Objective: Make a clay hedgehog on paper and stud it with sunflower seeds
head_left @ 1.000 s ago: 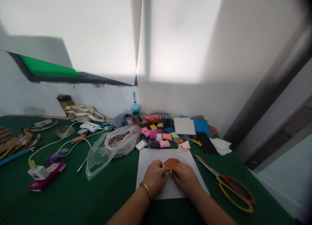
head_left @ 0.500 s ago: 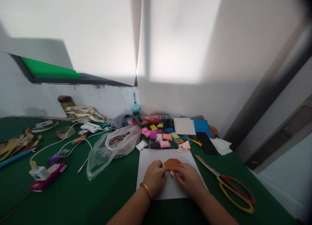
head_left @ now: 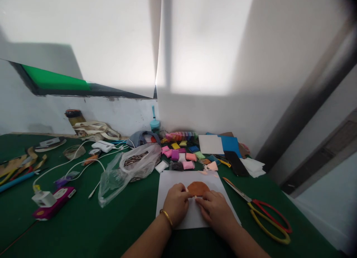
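In the head view, from where I stand, a person leans both bare hands over a white rectangular sheet of paper (head_left: 164, 181) on the green-covered table (head_left: 92, 232). A flat brown half-round piece (head_left: 198, 188) lies on the sheet between the hands, its curved edge away from the person. The left hand (head_left: 176, 204), with a gold-coloured bangle (head_left: 166, 217) at its wrist, has bent fingers at the piece's left end; I can't tell whether they pinch it. The right hand (head_left: 217, 209) sits at the other end, thumb spread apart from the forefinger, whose tip meets a small pale stub (head_left: 195, 197) by the straight edge. Right of the paper lie large metal scissors with red and yellow handles (head_left: 248, 201), blades parted. Just beyond the paper are small packets in many colours (head_left: 188, 165), and to their left a crumpled clear plastic bag (head_left: 111, 183). Farther left, a white cube-shaped plug (head_left: 44, 198) rests on a magenta block (head_left: 60, 199).
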A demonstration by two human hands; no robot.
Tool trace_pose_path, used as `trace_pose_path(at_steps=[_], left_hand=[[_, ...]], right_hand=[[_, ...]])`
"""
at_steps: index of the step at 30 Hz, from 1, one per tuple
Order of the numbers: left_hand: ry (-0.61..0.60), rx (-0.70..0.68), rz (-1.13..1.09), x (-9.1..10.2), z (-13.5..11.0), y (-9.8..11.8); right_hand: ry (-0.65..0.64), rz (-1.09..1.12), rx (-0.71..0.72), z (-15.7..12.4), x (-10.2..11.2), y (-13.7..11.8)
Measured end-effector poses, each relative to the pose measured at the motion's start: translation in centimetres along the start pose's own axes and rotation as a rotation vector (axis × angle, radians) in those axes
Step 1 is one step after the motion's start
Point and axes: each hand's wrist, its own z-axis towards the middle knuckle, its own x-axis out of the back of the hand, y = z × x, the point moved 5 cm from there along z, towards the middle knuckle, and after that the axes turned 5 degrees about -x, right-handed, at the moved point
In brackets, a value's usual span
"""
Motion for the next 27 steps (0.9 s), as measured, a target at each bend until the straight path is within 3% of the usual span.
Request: trace_pose_path(at_steps=[8, 18, 27], left_hand=[[0.004, 0.011, -0.003, 0.1, 0.0, 0.0], [0.006, 0.012, 0.005, -0.1, 0.0, -0.1], [-0.073, -0.063, 0.1, -0.7, -0.1, 0.8]], right_hand=[[-0.027, 0.076, 0.049, -0.1, 0.3, -0.2], [-0.003, 0.066, 0.003, -0.1, -0.4, 0.2], [0.001, 0.097, 0.012, -0.2, 0.2, 0.4]])
